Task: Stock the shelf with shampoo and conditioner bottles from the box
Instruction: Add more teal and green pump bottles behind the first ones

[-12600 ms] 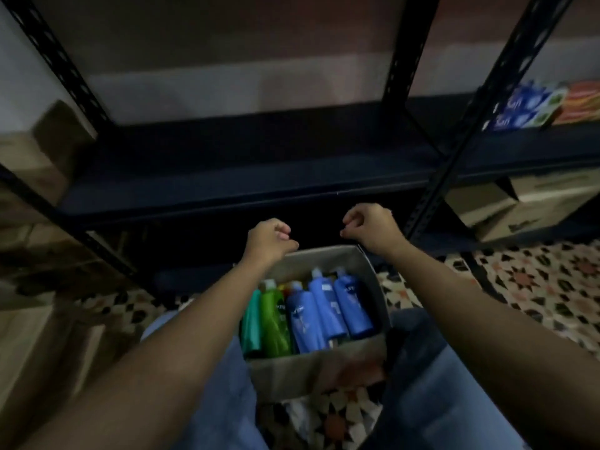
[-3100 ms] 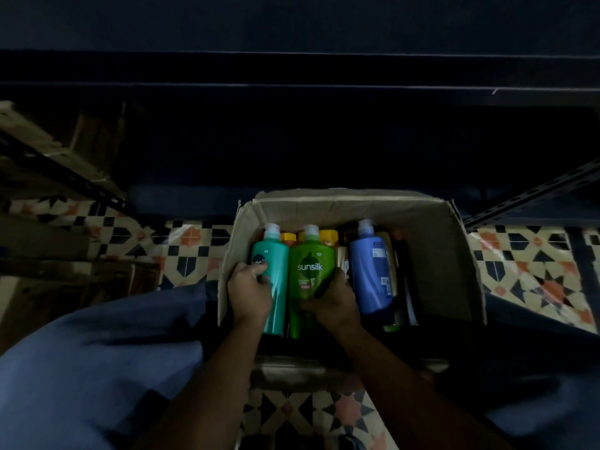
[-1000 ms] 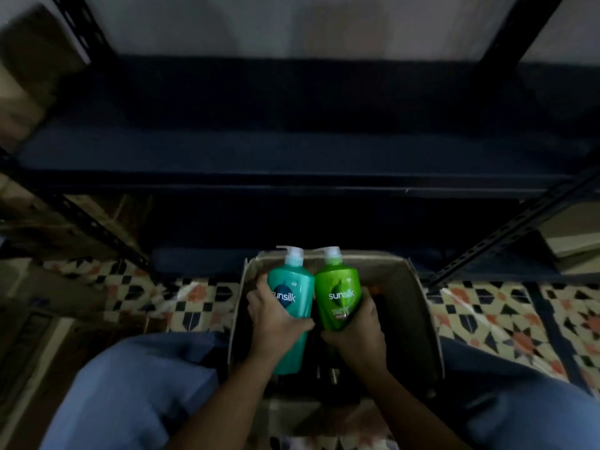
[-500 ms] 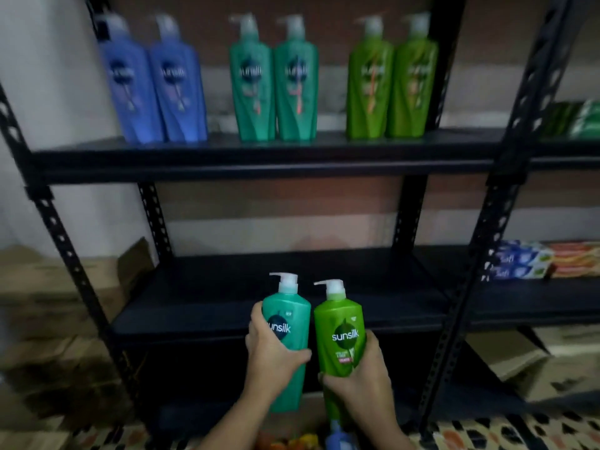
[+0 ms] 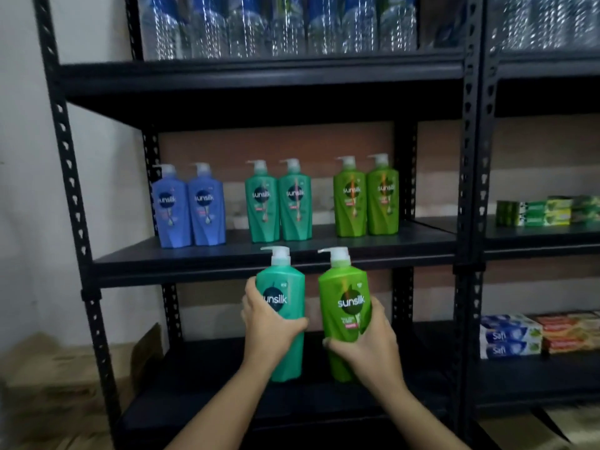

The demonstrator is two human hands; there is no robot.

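In the head view, the person holds two pump bottles upright in front of a black metal shelving unit (image 5: 74, 203). The left hand (image 5: 271, 326) grips a teal Sunsilk bottle (image 5: 285, 306), with the fingers curled around its lower left side and the thumb across the front. The right hand (image 5: 367, 339) grips a green Sunsilk bottle (image 5: 345, 306), with the fingers wrapped around its right side and the thumb low on the front. The two bottles stand side by side, near each other but not touching, and their white pump heads reach the front edge of the middle shelf (image 5: 194, 261).

On this middle shelf six pump bottles stand in pairs. At the left are two blue Sunsilk bottles (image 5: 190, 209), touching each other. In the middle are two teal shelf bottles (image 5: 279, 206), and at the right two green shelf bottles (image 5: 367, 199). There is a gap between each pair.

The shelf above carries a row of clear plastic water bottles (image 5: 276, 24) with blue labels. The shelf below the hands is dark, and its content cannot be told.

On the neighbouring rack at the right, green toothpaste boxes (image 5: 548, 211) lie on the upper level. On the lower level lie blue and white boxes (image 5: 509, 341) beside red and orange boxes (image 5: 571, 332). At the lower left, cardboard boxes (image 5: 48, 384) stand against the white wall.
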